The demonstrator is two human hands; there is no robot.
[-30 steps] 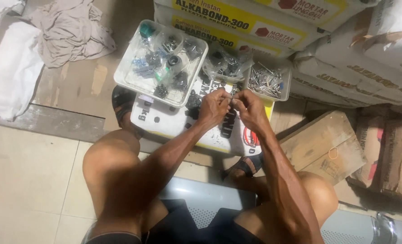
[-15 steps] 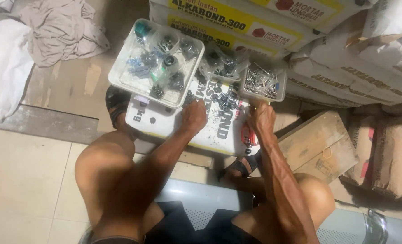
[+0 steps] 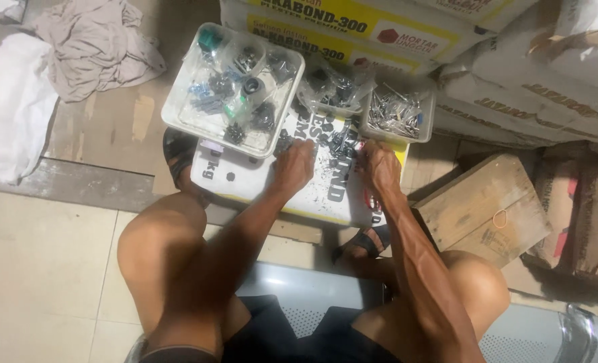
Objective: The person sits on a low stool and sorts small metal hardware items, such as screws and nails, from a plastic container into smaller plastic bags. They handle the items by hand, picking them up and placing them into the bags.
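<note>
dark little screws (image 3: 331, 144) lie spread on a flat white sack (image 3: 245, 178) between both hands so they are easy to pick. left hand (image 3: 293, 167) and right hand (image 3: 379, 168) rest curled on them; i cannot tell if either holds one.

Dim warm light, soft overall blur.

- Our arms are bare from shoulder to wrist, with no sleeves, watch or bracelet on them.
- Our left hand (image 3: 293, 166) and right hand (image 3: 380, 166) are bare, with no gloves and no rings that we can make out.
- We wear dark shorts (image 3: 292, 333); our knees and shins are uncovered.
- We wear dark strapped sandals: the left sandal (image 3: 179, 156) and the right sandal (image 3: 364, 243).
</note>
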